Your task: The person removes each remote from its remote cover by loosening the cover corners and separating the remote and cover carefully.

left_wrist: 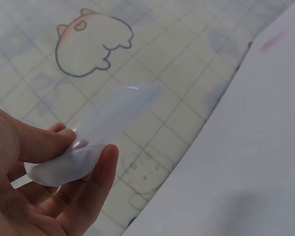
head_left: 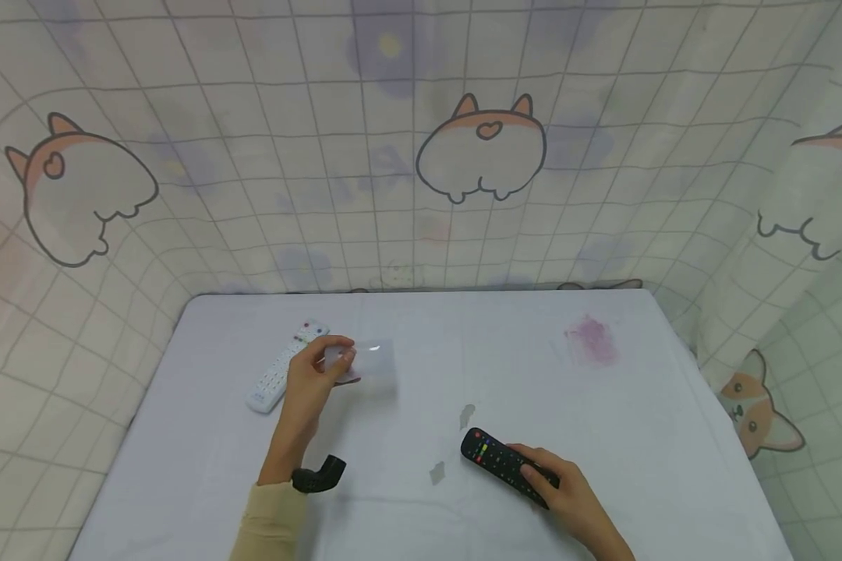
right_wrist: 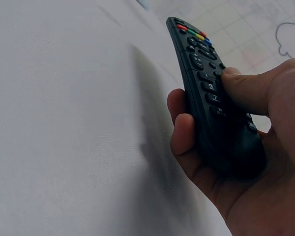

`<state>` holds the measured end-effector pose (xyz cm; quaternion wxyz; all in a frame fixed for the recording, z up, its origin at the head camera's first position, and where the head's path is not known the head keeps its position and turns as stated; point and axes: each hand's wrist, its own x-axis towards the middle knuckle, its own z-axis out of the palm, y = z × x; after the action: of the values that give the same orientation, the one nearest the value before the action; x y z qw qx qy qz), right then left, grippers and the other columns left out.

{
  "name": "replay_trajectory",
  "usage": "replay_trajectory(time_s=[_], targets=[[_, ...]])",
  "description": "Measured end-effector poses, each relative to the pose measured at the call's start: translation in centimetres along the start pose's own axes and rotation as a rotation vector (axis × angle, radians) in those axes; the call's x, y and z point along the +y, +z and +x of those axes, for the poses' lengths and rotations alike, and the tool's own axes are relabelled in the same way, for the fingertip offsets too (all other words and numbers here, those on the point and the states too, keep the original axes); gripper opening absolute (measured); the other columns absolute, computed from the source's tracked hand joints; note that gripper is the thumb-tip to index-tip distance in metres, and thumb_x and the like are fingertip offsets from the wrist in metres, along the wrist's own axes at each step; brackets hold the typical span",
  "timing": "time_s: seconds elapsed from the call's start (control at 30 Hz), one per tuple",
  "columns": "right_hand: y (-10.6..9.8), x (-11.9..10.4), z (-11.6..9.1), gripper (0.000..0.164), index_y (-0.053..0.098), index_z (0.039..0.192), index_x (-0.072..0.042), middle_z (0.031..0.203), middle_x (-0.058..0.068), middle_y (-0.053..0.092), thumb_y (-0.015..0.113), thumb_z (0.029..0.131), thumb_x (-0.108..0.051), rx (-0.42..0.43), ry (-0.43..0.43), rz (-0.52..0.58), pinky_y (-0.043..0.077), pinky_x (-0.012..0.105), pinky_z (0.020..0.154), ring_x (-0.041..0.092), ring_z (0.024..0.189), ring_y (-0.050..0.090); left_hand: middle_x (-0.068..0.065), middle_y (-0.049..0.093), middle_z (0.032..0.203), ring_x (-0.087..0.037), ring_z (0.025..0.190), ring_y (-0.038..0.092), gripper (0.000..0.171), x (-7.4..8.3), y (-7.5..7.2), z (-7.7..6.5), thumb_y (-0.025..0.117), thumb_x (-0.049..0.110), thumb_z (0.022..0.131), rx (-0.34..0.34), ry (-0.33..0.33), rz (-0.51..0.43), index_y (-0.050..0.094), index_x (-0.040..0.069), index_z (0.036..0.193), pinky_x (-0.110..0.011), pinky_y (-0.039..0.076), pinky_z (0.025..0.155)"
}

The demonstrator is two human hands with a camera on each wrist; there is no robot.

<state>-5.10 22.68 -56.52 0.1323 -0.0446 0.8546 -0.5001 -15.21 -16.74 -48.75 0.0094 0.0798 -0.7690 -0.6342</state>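
My left hand [head_left: 313, 374] pinches a piece of clear plastic film [head_left: 376, 360] between thumb and fingers, above the table. In the left wrist view the film [left_wrist: 123, 108] curls at the fingers and its far end sticks out. A small dark reddish edge shows just below the fingertips; I cannot tell what it is. A white remote control [head_left: 274, 383] lies partly behind the left hand. In my right hand [head_left: 568, 492] is a black remote control [head_left: 487, 456]. The thumb lies on its buttons [right_wrist: 210, 87] and the fingers wrap its underside.
A white cloth covers the table [head_left: 533, 351]. It bears a pink stain [head_left: 594, 340] at the back right and two small grey patches near the middle. A checked curtain [head_left: 365, 171] with cartoon animals hangs along the back and sides.
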Motion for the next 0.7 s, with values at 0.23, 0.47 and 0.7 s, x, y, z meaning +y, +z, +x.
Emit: replay_trajectory(time_s=[0.23,0.47,0.7], targets=[[0.5,0.1,-0.3,0.034,0.069,0.136,-0.027,0.128,-0.001,0.074,0.066,0.102,-0.03,-0.016,0.057,0.041,0.051,0.024,0.098,0.006,0.114,0.063,-0.01,0.059,0.139,-0.025,0.111,0.061,0.026,0.0,1.8,3.6,0.069,0.012,0.101,-0.016,0.024,-0.07,0.066,0.005,0.126,-0.022,0.06,0.084],[1.0,0.2,-0.5,0.034,0.069,0.135,-0.03,0.129,-0.004,0.074,0.068,0.101,-0.029,-0.005,0.079,0.025,0.051,0.029,0.103,0.012,0.121,0.065,-0.008,0.061,0.132,-0.023,0.102,0.064,0.024,-0.5,3.7,7.4,0.07,0.011,0.1,-0.041,0.055,-0.143,0.068,0.003,0.123,-0.028,0.063,0.082],[0.8,0.2,-0.5,0.036,0.069,0.136,-0.028,0.132,0.0,0.073,0.067,0.101,-0.03,-0.02,0.087,0.052,0.051,0.027,0.102,0.021,0.124,0.065,-0.012,0.059,0.13,-0.03,0.106,0.065,0.024,-1.3,5.4,10.6,0.069,0.006,0.1,-0.082,0.057,-0.217,0.066,-0.001,0.123,-0.036,0.065,0.084]])
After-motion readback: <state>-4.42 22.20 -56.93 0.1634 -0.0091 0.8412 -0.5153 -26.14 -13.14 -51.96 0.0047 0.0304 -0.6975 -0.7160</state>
